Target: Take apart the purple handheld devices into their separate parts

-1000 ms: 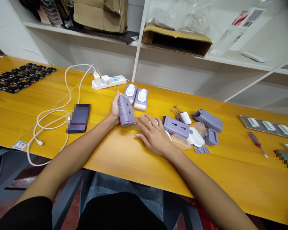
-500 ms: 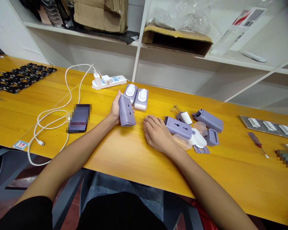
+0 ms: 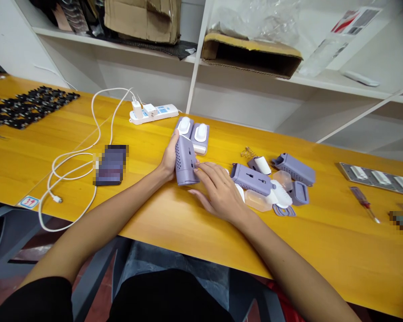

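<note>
A purple plastic housing (image 3: 185, 163), with rows of small holes on one side and dark cutouts on its face, is gripped by my left hand (image 3: 169, 158) above the table. My right hand (image 3: 220, 190) is open, its fingers stretched toward the housing's lower right side; the fingertips are at its edge, and I cannot tell if they press on it. Behind the housing stand two purple units with white tops, one at the left (image 3: 184, 126) and one at the right (image 3: 200, 134). Beside my right hand lies another purple housing (image 3: 251, 179).
Loose parts lie at the right: a translucent cover (image 3: 258, 201), a white piece (image 3: 282, 197), a purple shell (image 3: 295, 169) and a spring (image 3: 247, 152). Farther right are a screwdriver (image 3: 364, 202) and a metal strip (image 3: 369, 176). A power strip (image 3: 157, 114), white cable (image 3: 67, 176) and phone (image 3: 111, 165) are left.
My left hand has moved the housing slightly right and turned it more upright. My right hand has lifted and reached left to its edge, uncovering a white part beside the other housing.
</note>
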`<state>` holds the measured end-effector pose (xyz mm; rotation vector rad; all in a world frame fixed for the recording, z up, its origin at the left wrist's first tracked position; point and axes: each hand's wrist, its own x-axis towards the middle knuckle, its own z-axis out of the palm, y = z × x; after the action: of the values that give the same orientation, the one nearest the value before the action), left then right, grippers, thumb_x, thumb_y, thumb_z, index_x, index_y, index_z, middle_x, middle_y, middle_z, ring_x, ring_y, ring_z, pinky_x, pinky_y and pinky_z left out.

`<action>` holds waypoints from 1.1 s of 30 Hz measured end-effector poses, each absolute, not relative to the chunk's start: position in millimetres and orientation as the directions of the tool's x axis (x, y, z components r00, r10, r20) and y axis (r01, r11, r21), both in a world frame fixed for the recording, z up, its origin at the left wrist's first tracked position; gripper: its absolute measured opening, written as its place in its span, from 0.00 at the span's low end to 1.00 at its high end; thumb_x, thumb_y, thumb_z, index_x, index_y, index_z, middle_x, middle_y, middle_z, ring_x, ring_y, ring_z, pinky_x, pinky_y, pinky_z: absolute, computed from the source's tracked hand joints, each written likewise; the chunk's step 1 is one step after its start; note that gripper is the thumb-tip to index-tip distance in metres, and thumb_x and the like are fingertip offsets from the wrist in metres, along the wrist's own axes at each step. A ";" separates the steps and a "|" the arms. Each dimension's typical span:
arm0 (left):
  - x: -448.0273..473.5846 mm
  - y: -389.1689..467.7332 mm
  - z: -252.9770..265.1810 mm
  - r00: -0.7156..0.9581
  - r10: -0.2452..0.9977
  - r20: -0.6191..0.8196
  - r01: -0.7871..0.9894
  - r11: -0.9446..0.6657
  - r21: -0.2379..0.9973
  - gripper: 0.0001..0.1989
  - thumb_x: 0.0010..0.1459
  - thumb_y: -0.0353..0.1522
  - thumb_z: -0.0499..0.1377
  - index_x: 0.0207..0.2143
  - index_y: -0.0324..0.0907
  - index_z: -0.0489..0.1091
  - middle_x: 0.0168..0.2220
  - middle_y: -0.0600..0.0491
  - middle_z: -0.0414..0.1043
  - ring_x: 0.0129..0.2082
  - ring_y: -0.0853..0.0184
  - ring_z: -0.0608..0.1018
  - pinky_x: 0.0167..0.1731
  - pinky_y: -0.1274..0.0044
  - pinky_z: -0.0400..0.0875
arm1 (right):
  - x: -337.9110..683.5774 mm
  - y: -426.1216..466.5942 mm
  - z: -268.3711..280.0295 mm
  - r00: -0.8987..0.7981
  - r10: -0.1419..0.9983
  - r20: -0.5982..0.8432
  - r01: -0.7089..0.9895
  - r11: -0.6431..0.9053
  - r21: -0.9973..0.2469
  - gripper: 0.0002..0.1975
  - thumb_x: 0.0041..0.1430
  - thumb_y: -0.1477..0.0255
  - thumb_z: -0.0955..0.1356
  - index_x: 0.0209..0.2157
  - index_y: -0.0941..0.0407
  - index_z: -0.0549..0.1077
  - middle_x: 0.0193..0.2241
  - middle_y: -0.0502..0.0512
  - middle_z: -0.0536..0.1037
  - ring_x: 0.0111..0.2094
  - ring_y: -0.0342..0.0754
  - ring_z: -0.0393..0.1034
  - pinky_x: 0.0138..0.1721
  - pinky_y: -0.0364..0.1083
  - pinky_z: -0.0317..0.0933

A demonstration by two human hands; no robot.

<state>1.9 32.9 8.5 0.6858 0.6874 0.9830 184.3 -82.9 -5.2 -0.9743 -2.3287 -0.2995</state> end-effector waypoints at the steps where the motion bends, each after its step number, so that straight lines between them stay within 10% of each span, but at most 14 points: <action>1: 3.1 31.1 8.1 0.391 0.898 -0.201 -0.506 0.392 0.768 0.41 0.68 0.70 0.50 0.35 0.42 0.77 0.27 0.44 0.79 0.27 0.55 0.84 0.30 0.66 0.79 | 184.1 -83.1 -5.7 -0.552 0.565 0.613 0.704 0.710 -0.021 0.27 0.77 0.65 0.69 0.71 0.58 0.68 0.66 0.75 0.78 0.68 0.70 0.73 0.65 0.71 0.72; 33: 15.2 -0.2 11.3 0.487 0.855 -0.179 -0.586 0.471 0.659 0.42 0.71 0.68 0.48 0.41 0.41 0.80 0.31 0.45 0.82 0.31 0.59 0.84 0.35 0.70 0.80 | 181.4 -86.8 -9.3 -0.452 0.440 0.776 0.693 0.721 -0.005 0.29 0.74 0.66 0.73 0.70 0.59 0.68 0.59 0.75 0.81 0.62 0.71 0.78 0.58 0.71 0.79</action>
<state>15.2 -0.2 11.3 0.5678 0.5368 0.9359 181.4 -86.8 -9.3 -0.8558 -2.1186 -0.4002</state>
